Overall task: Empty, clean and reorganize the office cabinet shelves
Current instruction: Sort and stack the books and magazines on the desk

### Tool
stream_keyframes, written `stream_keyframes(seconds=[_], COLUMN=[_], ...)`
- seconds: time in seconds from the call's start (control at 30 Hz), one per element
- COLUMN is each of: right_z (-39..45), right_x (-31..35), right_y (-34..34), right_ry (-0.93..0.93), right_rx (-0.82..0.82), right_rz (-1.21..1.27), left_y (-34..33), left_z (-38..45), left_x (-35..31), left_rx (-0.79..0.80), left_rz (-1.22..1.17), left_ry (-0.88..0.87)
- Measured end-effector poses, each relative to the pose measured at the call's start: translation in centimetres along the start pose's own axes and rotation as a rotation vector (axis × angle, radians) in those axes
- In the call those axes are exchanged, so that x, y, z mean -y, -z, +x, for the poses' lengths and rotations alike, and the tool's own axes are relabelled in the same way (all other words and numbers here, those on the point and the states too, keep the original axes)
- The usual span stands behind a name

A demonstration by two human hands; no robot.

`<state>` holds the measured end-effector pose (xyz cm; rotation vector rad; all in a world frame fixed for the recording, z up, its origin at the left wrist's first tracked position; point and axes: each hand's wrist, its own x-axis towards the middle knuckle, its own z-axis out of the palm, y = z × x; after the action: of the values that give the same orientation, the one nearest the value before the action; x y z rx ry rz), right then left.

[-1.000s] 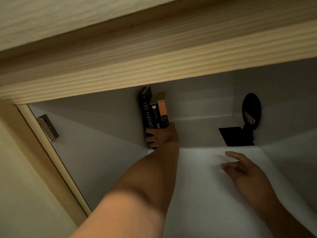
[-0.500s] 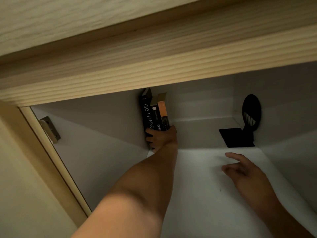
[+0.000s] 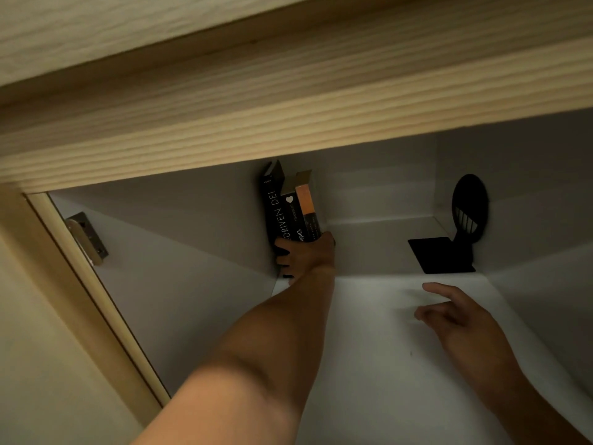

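Observation:
Three books stand upright in the back left corner of the white cabinet shelf: a tall black one, a shorter black one with a heart, and one with an orange spine. My left hand reaches deep into the shelf and grips the bottoms of these books, fingers wrapped round their lower ends. My right hand hovers over the shelf floor at the right, fingers relaxed and holding nothing.
A black metal bookend with a round upright stands in the back right corner. A wooden board overhangs the opening. The wooden door frame with a metal hinge plate runs down the left.
My left hand has stayed gripped on the books in the corner and my right hand has kept its place. The view has tilted slightly.

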<state>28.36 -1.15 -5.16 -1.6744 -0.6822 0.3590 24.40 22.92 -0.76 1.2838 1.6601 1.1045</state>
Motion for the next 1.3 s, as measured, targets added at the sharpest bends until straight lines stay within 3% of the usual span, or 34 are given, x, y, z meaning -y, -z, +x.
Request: stream_keyframes(seconds=[1.3], right_z=[-0.3], right_x=[0.1], right_y=[0.0], right_ry=[0.014], right_rx=[0.008], right_rz=[0.023], left_y=[-1.6], left_z=[-0.4], left_x=[0.2], left_rx=[-0.127], left_rz=[-0.036], left_ry=[0.034])
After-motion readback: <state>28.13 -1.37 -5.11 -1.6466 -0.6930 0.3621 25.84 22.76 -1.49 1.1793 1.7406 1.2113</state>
